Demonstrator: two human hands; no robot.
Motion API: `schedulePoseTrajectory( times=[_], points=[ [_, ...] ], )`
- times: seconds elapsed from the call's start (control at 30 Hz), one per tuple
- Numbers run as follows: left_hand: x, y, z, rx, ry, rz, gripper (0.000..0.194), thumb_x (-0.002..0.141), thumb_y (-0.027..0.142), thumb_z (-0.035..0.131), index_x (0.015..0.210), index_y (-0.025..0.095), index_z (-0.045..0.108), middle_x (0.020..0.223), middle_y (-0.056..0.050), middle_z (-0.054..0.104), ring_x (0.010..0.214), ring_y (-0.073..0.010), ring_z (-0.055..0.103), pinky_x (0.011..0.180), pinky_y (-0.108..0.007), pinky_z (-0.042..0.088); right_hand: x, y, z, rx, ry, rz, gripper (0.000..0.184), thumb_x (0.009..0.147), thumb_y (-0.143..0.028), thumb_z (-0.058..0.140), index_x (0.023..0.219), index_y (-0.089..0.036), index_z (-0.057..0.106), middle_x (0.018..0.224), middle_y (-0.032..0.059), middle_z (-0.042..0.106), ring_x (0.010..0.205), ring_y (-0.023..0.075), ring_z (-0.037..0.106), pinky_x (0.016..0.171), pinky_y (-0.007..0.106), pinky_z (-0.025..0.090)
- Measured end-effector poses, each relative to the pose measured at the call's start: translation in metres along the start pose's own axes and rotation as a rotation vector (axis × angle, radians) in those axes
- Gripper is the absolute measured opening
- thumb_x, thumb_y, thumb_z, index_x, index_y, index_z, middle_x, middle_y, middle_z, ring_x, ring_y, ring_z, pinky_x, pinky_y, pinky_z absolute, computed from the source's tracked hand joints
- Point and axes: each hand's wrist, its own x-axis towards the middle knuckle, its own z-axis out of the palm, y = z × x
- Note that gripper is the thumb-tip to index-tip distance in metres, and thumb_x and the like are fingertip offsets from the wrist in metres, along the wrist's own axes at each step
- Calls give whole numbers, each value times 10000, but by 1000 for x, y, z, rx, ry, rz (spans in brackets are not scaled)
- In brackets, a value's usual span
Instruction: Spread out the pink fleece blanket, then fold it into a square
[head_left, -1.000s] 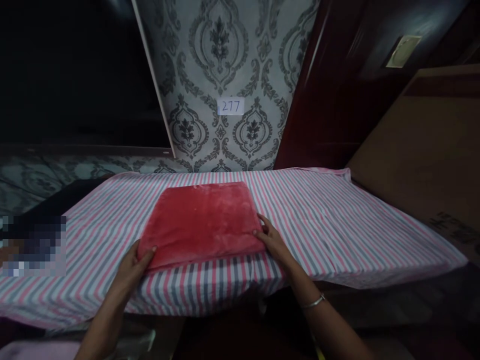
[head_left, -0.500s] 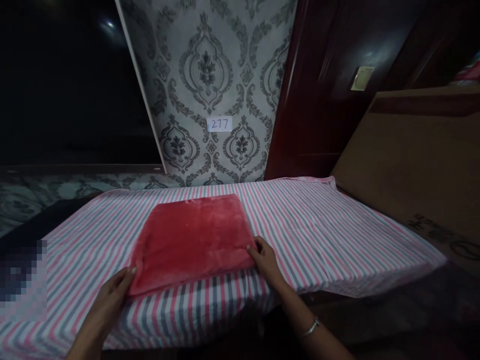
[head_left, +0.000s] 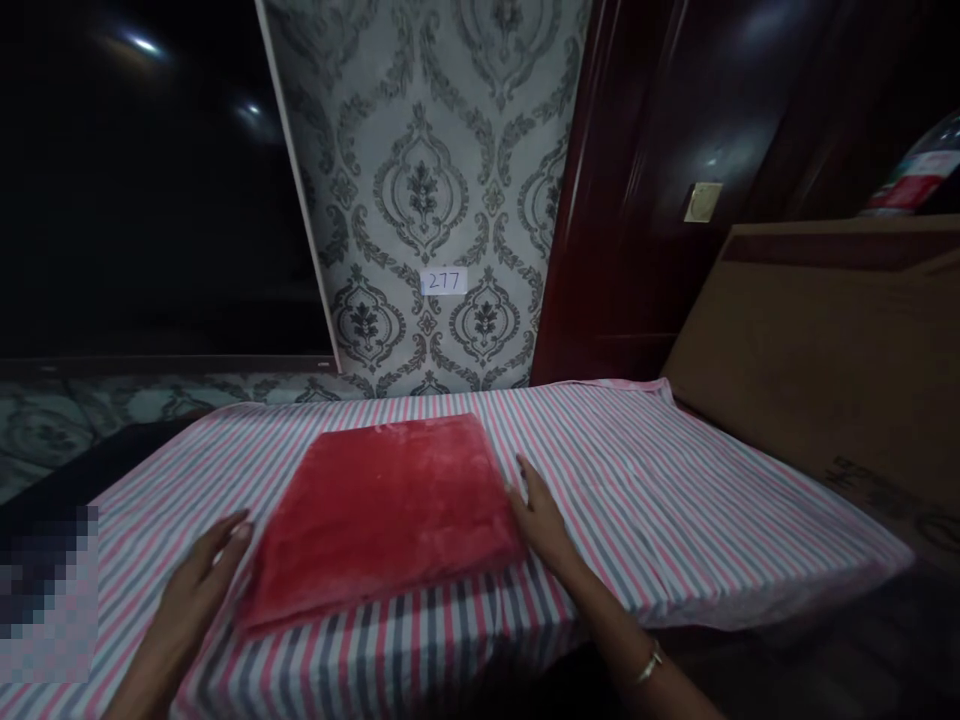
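A folded red plush cloth (head_left: 390, 505) lies flat near the front edge of the striped tablecloth (head_left: 607, 470). Beside its left front corner is my left hand (head_left: 199, 565), open, a small gap between its fingers and the fabric. My right hand (head_left: 536, 510) is at the cloth's right edge, fingers apart and pointing away from me. Its thumb is close to that edge, and I cannot tell whether it touches. Neither hand grips the cloth.
A large dark screen (head_left: 150, 200) is on the left against patterned wallpaper (head_left: 420, 190), which bears a "277" paper label (head_left: 444, 281). On the right stands a big cardboard box (head_left: 817, 340), with a bottle (head_left: 919, 175) above it. A dark red wooden panel (head_left: 615, 200) is behind.
Both hands have let go of the cloth's front corners and their fingers have opened. The left hand has moved slightly away to the left. The view has tilted up a little.
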Motion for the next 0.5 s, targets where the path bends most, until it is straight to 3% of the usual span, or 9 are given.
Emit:
schedulePoseTrajectory(
  times=[0.1, 0.17, 0.23, 0.33, 0.5],
  points=[
    [27, 36, 30, 137, -78, 196, 672, 823, 615, 457, 1293, 163, 615, 1452, -153, 564, 1435, -346, 419, 1217, -466, 298, 24, -42, 24, -218, -121, -160, 671, 963, -485, 375, 1525, -119, 397, 1600, 159, 364, 1495, 276, 294, 1217, 477, 251],
    [42, 60, 62, 320, -212, 345, 671, 868, 566, 410, 1361, 144, 579, 1511, -157, 507, 1471, -325, 364, 1235, -483, 236, 37, -68, 48, -381, -244, -190, 634, 996, -446, 368, 1541, -122, 385, 1619, 157, 328, 1514, 289, 248, 1219, 492, 223],
    [54, 79, 92, 518, -357, 403, 652, 906, 505, 405, 1416, 120, 534, 1547, -182, 458, 1492, -330, 321, 1228, -541, 202, 49, -84, 69, -541, -320, -168, 613, 1010, -440, 392, 1547, -144, 387, 1632, 160, 293, 1519, 321, 221, 1211, 531, 196],
    [73, 91, 121, 730, -416, 434, 625, 956, 428, 393, 1475, 88, 465, 1564, -216, 416, 1497, -334, 307, 1216, -582, 170, 68, -80, 86, -702, -318, -158, 618, 1017, -469, 422, 1545, -148, 395, 1627, 188, 289, 1518, 356, 201, 1205, 570, 135],
    [90, 71, 143, 839, -277, 453, 576, 990, 389, 364, 1467, 91, 489, 1534, -214, 460, 1455, -350, 379, 1200, -594, 192, 90, -42, 87, -744, -277, -129, 576, 1023, -510, 405, 1500, -194, 472, 1579, 174, 395, 1478, 372, 287, 1174, 586, 186]
  ],
)
